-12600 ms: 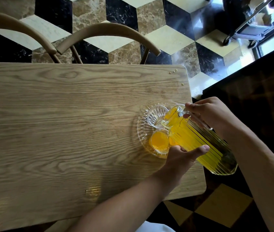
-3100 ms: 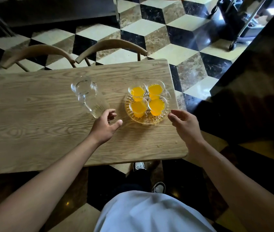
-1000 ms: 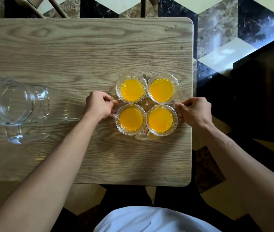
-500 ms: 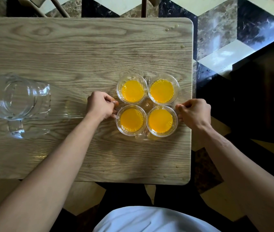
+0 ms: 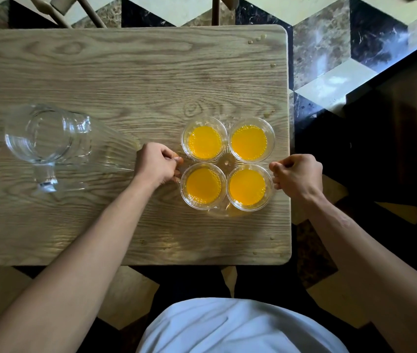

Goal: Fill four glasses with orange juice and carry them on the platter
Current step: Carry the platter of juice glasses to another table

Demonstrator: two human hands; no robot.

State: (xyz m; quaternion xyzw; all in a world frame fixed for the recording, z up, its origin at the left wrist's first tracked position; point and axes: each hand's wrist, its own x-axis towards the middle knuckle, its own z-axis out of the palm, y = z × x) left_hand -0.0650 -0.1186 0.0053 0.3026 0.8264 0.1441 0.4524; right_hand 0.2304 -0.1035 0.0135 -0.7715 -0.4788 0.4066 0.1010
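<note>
Several clear glasses filled with orange juice [image 5: 247, 187] stand in a square on a clear glass platter [image 5: 227, 163] near the right end of the wooden table [image 5: 131, 77]. My left hand [image 5: 157, 164] grips the platter's left rim with closed fingers. My right hand [image 5: 297, 175] grips the right rim the same way. Most of the platter is hidden under the glasses. The empty glass pitcher [image 5: 49, 143] stands to the left of my left hand.
The table's right edge [image 5: 289, 154] runs just beside the platter, with patterned marble floor [image 5: 329, 47] beyond. Juice drops [image 5: 257, 40] dot the far right corner. Chair backs [image 5: 80, 8] stand at the far side. A dark counter [image 5: 393, 138] is on the right.
Both hands have stayed on the platter's rims. The platter with its glasses sits slightly nearer me in the view than one second ago; the pitcher has not been touched.
</note>
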